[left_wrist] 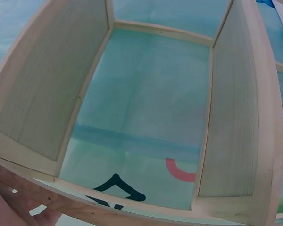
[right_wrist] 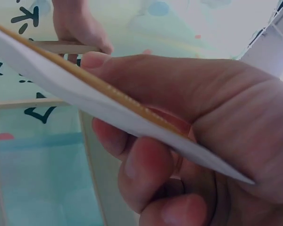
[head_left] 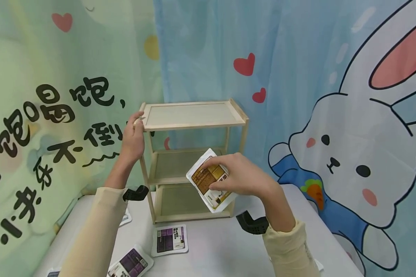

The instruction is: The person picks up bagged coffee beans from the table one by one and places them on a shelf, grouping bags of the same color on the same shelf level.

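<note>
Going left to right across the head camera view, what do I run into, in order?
Black lettering → left hand → fully visible purple packet → brown-and-yellow packet → right hand → printed rabbit.

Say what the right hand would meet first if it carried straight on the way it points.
Most likely the wooden shelf, met by the brown packet that the right hand holds. Depth is unclear, so which tier or post comes first I cannot tell.
</note>
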Tool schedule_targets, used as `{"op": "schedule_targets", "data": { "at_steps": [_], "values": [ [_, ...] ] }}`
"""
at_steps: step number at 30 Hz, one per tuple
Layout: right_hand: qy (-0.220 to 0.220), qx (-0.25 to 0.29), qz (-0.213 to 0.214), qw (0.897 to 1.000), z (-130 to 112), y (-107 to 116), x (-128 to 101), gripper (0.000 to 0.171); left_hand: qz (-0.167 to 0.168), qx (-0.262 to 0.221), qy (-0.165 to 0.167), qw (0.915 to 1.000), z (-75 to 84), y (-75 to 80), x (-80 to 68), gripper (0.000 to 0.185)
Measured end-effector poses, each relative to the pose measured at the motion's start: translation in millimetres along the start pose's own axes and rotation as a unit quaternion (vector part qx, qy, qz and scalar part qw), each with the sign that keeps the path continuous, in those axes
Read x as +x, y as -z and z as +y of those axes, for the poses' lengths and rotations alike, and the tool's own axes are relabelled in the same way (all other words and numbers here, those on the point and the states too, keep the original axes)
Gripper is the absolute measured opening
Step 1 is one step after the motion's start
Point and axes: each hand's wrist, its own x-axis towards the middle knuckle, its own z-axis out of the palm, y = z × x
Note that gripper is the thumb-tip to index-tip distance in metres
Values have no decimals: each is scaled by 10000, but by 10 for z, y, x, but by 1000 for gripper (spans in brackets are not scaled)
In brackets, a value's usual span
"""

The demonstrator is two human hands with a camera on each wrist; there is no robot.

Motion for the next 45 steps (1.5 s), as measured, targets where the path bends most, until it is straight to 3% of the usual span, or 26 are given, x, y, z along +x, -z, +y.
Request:
{"op": "schedule_targets", "data": {
  "at_steps": [16,29,40,45],
  "values": [
    [371,-555,58,9978,-377,342,245,40,46,-23,-4,10000,0,1,-24,50],
    [398,-963,251,9942,-569,731,629,42,94,12,19,10000,36,-10,-19,51],
    [207,-388,680,9967,-483,833,995,43,165,58,44,9998,46,-8,-27,51],
    [-196,82,810,9965,-420,827,1200,45,243,33,85,9997,31,-35,-14,50]
  ]
}}
